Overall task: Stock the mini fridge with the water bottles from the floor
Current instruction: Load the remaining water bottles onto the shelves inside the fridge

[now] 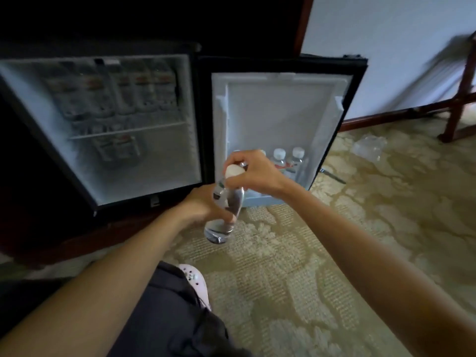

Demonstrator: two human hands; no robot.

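Head view. Person low on the carpet [296,253], facing the open fridge [154,176]; door [278,112] swung out to the right.

Bottle [228,204]: held in the air by both hands, just near of the door's rack [260,199] at its left end, above the carpet. It is tilted, with the cap [233,172] up and far and the base down and near.

Left hand [203,206]: fingers curled round the bottle's body, below the label.
Right hand [255,173]: thumb and fingers closed on the neck and cap, coming from the right. Twisting or only steadying, cannot tell.

Handling (my estimate):
- Holds water, so it has some weight for its size.
- Thin plastic wall, likely to give under a hard squeeze.
- Smooth skin, could slip if damp.
- The neck under the cap is the stiff part, good for lowering into a tight rack. A wrap at mid-body is better for carrying.
- Not fragile; a drop onto carpet would probably do no harm.

Look: clear, colourless, white cap, small label high on the body, moulded base. Blurred, so the print is unreadable.

Stocked so far:
- door bottles [288,158] upright in the rack, white caps
- top row [123,91] standing on the upper shelf
- lower bottles [116,148] beneath, few and blurred

Elsewhere: crumpled wrap [368,148] on the carpet, far right. Pale shoe [195,282], near.
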